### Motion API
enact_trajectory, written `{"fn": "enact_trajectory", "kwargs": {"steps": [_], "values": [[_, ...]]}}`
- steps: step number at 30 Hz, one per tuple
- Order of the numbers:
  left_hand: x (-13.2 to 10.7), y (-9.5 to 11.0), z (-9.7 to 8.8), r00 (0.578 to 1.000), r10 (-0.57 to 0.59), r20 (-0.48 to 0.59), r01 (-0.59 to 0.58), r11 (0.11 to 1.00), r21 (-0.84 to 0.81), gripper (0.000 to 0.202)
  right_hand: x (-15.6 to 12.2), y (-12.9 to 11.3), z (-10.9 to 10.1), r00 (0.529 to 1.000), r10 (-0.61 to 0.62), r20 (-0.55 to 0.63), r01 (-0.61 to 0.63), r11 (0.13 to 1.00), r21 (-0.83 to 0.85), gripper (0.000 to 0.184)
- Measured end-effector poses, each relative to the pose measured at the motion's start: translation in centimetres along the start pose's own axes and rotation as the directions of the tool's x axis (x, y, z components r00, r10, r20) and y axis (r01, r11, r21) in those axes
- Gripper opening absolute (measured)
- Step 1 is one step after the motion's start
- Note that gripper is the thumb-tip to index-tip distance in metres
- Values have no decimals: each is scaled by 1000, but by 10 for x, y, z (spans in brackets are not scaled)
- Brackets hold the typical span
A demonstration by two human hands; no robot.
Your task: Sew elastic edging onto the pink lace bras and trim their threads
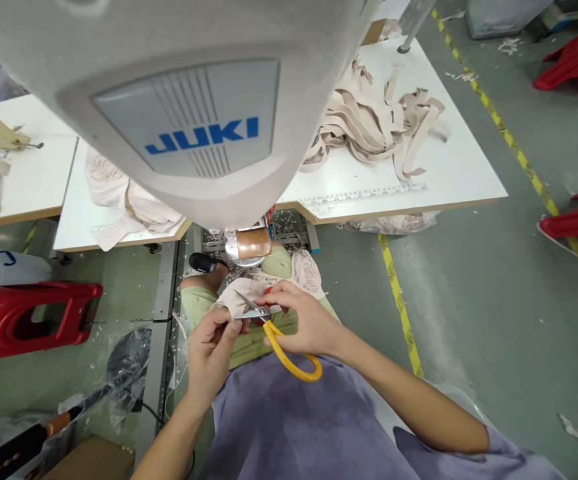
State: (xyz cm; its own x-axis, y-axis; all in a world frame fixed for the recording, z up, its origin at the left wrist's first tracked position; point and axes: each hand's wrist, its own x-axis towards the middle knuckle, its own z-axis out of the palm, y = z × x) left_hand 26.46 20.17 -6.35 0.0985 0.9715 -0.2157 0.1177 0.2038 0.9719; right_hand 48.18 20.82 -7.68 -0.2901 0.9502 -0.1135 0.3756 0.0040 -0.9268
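Note:
Over my lap, my left hand (215,343) pinches the edge of a pale beige lace-trimmed garment (241,295), which looks like a bra. My right hand (301,317) holds a pair of scissors (279,353) with one yellow handle loop and a red part partly covered by the fingers. The scissors' blades are parted and point left, beside the fabric at my left fingertips. Whether the blades touch the cloth I cannot tell. More of the garment, with lace, spreads across my knees below the sewing machine.
A white JUKI sewing machine head (189,120) looms close in front. Beige strips (369,120) lie heaped on the white table (449,173), right of it. More beige garments (133,203) rest on the left. Red stools (76,313) stand at both sides.

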Motion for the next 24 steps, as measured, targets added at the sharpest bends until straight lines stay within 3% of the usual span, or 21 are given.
{"fn": "enact_trajectory", "kwargs": {"steps": [4,10,17,20,24], "values": [[4,0,-3,996,-65,57,64,998,16,17,3,-6,6,1000,5,-10,-5,1000,1,55],[4,-1,-6,1000,21,-7,-20,987,157,16,1,-4,8,999,41,-1,-41,999,8,56],[6,-5,-7,993,87,77,-109,931,349,11,0,-3,16,999,49,-17,-50,998,-35,56],[7,-6,-9,998,14,54,-27,965,261,11,-2,6,14,997,77,-16,-78,996,-39,53],[13,0,-16,981,-187,48,191,977,-94,19,-13,32,-4,976,190,-108,-201,974,-108,47]]}}
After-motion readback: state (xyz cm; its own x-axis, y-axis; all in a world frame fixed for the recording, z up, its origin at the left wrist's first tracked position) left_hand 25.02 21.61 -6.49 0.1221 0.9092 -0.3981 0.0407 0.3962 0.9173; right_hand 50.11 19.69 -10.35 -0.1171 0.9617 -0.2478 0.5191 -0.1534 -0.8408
